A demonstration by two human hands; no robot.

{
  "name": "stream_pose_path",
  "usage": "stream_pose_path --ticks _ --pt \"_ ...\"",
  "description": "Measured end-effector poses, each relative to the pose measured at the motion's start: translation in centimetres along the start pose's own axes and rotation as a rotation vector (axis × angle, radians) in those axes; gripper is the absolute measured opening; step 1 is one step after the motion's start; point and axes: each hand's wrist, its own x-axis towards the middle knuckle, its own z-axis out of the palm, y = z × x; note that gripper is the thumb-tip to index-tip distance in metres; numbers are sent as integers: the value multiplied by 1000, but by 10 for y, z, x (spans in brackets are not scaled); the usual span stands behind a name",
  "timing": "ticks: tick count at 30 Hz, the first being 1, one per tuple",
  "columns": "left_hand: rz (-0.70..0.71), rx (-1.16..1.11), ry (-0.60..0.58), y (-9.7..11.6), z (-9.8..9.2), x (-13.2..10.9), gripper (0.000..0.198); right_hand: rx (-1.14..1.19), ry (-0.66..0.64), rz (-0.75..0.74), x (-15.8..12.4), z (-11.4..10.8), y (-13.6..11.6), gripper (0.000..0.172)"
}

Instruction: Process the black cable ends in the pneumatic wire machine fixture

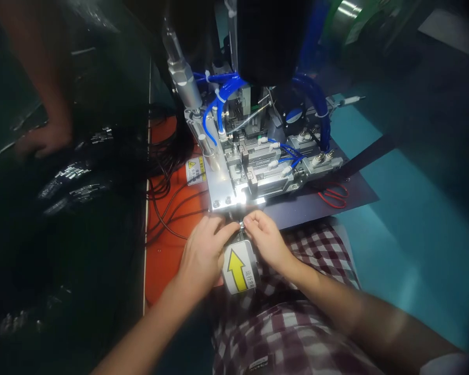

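Observation:
My right hand (268,239) pinches a small shiny metal part (242,225) between thumb and fingers, just in front of the machine's metal base plate (221,192). From the other side, the thumb of my left hand (203,250) reaches to this part and seems to touch it. The left fingers are curled, and their tips are hidden, so what they hold is unclear. Below the part, between both hands, a narrow metal track runs to a white plate (238,266) with a yellow arrow. The small part's exact kind cannot be made out.
The machine (266,146) carries blue air hoses (229,88) and metal cylinders. Black cables (172,208) cross the orange surface (156,271) at left. Red-handled scissors (333,196) lie at right on a dark plate. Another person's hand (49,139) rests among shiny parts at far left.

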Motion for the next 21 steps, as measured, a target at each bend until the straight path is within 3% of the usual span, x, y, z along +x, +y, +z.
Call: stream_pose_path --ticks 6,12,17,21 --pt "21 3 -34 -6 -13 -9 31 56 -28 37 -1 0 -7 36" --pt "-21 116 30 -39 -35 -39 15 53 -26 51 1 -2 -5 28" --pt "171 326 14 -58 -50 -43 25 41 -32 52 1 -3 -8 27" --pt "333 627 58 -52 -44 -41 31 22 -30 62 0 -3 -11 28"
